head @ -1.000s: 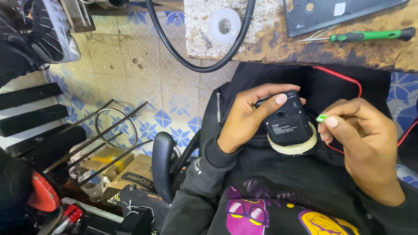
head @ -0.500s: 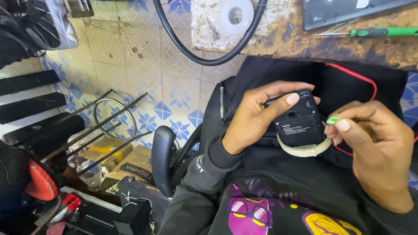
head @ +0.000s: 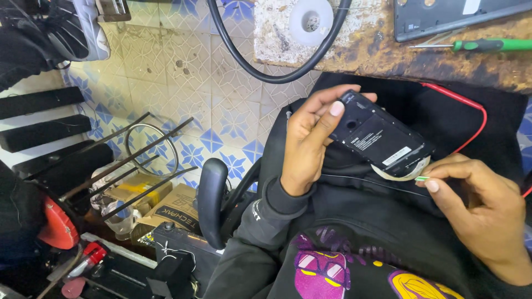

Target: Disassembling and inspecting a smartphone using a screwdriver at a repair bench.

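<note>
Left hand point(head: 310, 144) grips the black phone point(head: 379, 138), back cover off, over the lap; right hand point(head: 479, 213) pinches a thin green-tipped tool point(head: 422, 178) beside the tape roll point(head: 402, 170). Opened up, reassembly seemingly remaining.

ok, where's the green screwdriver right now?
Head view, top right: green screwdriver lies on the worn bench top, just below the dark flat panel.

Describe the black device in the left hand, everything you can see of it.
The black device is a flat, rectangular, plastic-looking unit, back side up, with a round recess near its upper end and pale labels. It lies tilted above the lap, gripped at its upper-left end by the left hand. A roll of clear tape sits under its lower end, near the right hand.
</note>
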